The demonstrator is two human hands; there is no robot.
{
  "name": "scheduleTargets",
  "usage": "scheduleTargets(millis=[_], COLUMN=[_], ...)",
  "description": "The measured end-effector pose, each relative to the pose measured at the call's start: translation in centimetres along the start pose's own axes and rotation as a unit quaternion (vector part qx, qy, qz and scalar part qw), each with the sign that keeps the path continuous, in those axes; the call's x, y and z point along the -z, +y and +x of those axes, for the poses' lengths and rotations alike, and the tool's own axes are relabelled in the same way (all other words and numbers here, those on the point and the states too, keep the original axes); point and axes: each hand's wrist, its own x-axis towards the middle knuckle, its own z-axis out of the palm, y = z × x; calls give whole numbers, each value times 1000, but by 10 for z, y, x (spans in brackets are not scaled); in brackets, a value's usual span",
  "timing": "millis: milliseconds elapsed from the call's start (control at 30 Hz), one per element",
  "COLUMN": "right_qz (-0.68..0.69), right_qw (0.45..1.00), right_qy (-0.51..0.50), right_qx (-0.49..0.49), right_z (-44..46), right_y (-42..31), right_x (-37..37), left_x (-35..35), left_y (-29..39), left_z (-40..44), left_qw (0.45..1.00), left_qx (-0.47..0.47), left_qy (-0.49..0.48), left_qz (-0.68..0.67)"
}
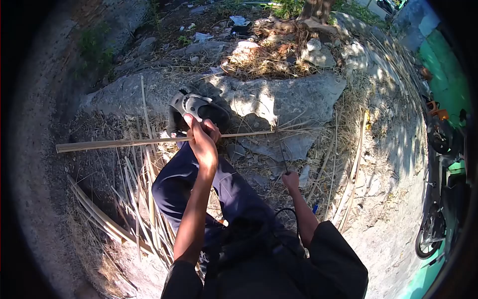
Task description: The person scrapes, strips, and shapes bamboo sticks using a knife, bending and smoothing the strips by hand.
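Observation:
My left hand is closed around a long split bamboo strip, above my shoes. The strip lies nearly level, its wider end out to the left and its thin end reaching right over the stone. My right hand is lower and to the right, fisted on a thin dark blade-like tool seen almost edge-on. The tool points up toward the strip's right end, where pale thin shavings fan out. Whether blade and strip touch, I cannot tell.
Several loose strips lie beside my legs at left, with thicker curved lengths nearby. A large flat rock lies ahead, and a tree trunk stands behind it. More strips and a parked motorcycle are at right.

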Motion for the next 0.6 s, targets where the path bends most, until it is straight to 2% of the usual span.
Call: scheduleTargets(millis=[133, 200, 233, 300, 400, 433, 500, 533, 600], right_qz=[23, 4, 6, 56, 87, 90, 98, 80, 76], right_qw=[998, 986, 986, 998, 995, 995, 995, 994, 996], right_qy=[27, 95, 95, 20, 6, 11, 17, 41, 29], right_qx=[51, 141, 137, 34, 42, 45, 25, 66, 45], right_z=[-15, -17, -15, -5, 16, 9, -10, -13, -10], right_y=[-4, 3, 9, 20, 41, 25, 11, 10, 4], right_x=[-4, -8, -11, -14, -28, -19, -7, -4, 3], left_x=[2, 2, 2, 3, 0, -6, -8, -5, -3], left_y=[1, 0, -1, -2, -1, -4, 1, -3, -4], left_z=[-1, 3, 4, 4, -2, -5, -11, -10, -13], left_qw=[1000, 1000, 1000, 1000, 999, 999, 1000, 1000, 1000], left_qx=[4, 8, 14, 5, -12, -33, -8, -21, -11], left_qy=[11, 7, 4, -15, -21, -5, 5, -11, -6], left_qz=[13, 9, 5, 23, 46, -18, -15, -17, -23])
